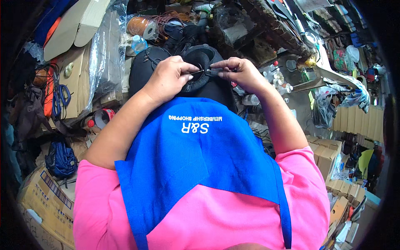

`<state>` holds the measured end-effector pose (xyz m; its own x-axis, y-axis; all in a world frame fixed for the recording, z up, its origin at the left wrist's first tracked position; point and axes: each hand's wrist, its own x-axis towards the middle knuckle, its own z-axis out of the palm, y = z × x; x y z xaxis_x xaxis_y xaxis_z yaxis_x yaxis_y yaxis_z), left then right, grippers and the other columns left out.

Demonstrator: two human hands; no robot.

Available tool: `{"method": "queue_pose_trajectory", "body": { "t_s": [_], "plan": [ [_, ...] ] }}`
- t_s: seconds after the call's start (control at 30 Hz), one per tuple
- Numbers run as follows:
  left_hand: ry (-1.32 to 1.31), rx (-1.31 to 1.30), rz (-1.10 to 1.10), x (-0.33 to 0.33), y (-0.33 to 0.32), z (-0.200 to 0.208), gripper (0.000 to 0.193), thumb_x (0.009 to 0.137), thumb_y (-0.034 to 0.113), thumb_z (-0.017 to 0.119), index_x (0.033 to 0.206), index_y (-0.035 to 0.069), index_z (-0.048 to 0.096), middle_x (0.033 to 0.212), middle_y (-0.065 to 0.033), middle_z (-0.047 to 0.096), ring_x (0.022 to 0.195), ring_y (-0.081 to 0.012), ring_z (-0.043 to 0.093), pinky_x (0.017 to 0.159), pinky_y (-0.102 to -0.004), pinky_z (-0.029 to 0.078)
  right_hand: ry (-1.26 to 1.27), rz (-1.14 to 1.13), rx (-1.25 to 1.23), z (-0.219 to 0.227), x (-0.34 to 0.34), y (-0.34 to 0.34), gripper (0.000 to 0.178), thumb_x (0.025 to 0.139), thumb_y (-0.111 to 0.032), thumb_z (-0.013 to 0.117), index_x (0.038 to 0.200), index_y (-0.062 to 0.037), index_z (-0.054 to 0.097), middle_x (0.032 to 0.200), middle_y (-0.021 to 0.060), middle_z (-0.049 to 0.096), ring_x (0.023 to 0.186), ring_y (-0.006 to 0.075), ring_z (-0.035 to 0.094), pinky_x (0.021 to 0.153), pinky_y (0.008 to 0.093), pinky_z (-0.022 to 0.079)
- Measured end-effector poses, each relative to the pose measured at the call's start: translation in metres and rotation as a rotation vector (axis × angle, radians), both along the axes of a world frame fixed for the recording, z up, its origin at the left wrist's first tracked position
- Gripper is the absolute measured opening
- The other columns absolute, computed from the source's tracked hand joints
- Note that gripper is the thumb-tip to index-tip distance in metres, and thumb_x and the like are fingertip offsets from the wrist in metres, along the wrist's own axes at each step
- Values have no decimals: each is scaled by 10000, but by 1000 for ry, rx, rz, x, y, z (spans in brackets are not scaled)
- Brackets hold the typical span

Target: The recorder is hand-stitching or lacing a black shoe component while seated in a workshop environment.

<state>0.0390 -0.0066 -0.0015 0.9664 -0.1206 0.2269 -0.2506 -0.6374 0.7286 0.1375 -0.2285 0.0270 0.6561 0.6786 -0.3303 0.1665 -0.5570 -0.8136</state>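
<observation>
A black shoe-like item (pixel 216 53) with a rounded collar rests at my lap, just beyond the blue apron (pixel 175 146). My left hand (pixel 167 78) comes over its left side, closed, with thumb and forefinger pinching a thin needle-like piece (pixel 196 72) at the rim. From the other side my right hand (pixel 243 74) pinches a second thin, shiny needle-like piece (pixel 212 71). The two tips nearly meet over the collar's edge. Any thread is too fine to make out, and the inside of the item is mostly dark.
An orange spool (pixel 139 27) and a clear bottle (pixel 138 43) stand beyond my left hand. Blue-handled scissors (pixel 62 96) hang at the left by cardboard sheets. Several small bottles (pixel 277 77) cluster right of my right hand, near a metal-framed stand (pixel 308 84). Cardboard boxes (pixel 327 154) lie at right.
</observation>
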Motion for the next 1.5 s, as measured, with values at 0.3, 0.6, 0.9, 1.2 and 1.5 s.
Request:
{"method": "queue_pose_trajectory", "body": {
  "t_s": [0.3, 0.6, 0.9, 1.2, 1.5],
  "plan": [
    [322, -471, 75, 16, -8, -23, 188, 757, 20, 662, 944, 23, 680, 814, -32, 620, 730, -93, 561, 693, -251, 470, 301, -95, 244, -23, 3, 4, 292, 822, -56, 675, 1109, -22, 631, 906, -12, 650, 837, 41, 569, 770, 217, 470],
    [188, -89, -40, 27, -8, -1, 115, 760, 54, 658, 869, 20, 649, 775, -88, 639, 767, -163, 613, 710, -295, 482, 40, -43, 37, -13, 9, 22, 97, 783, -79, 720, 809, -25, 644, 757, -21, 627, 715, 52, 553, 680, 214, 457],
    [248, 63, -53, 17, 5, 11, 132, 811, 98, 595, 915, 23, 625, 816, -151, 641, 804, -261, 643, 726, -351, 490, 279, -72, 233, -13, 11, 1, 264, 780, -146, 747, 984, -35, 624, 915, -1, 593, 870, 82, 555, 797, 239, 431],
    [223, 127, -175, 26, -4, 13, 147, 835, 104, 547, 938, 11, 596, 890, -182, 648, 877, -359, 622, 758, -415, 492, 135, -64, 225, 5, 16, -29, 172, 852, -211, 672, 870, -50, 613, 799, -30, 572, 750, 78, 533, 693, 261, 455],
    [-62, 390, -221, 29, -5, 11, 72, 801, 118, 557, 818, 52, 534, 764, -146, 620, 800, -346, 608, 693, -474, 463, -1051, 356, -156, 26, 15, 5, 145, 775, -235, 649, 887, -143, 644, 897, 37, 614, 901, 244, 593, 860, 393, 386]
  ]
}}
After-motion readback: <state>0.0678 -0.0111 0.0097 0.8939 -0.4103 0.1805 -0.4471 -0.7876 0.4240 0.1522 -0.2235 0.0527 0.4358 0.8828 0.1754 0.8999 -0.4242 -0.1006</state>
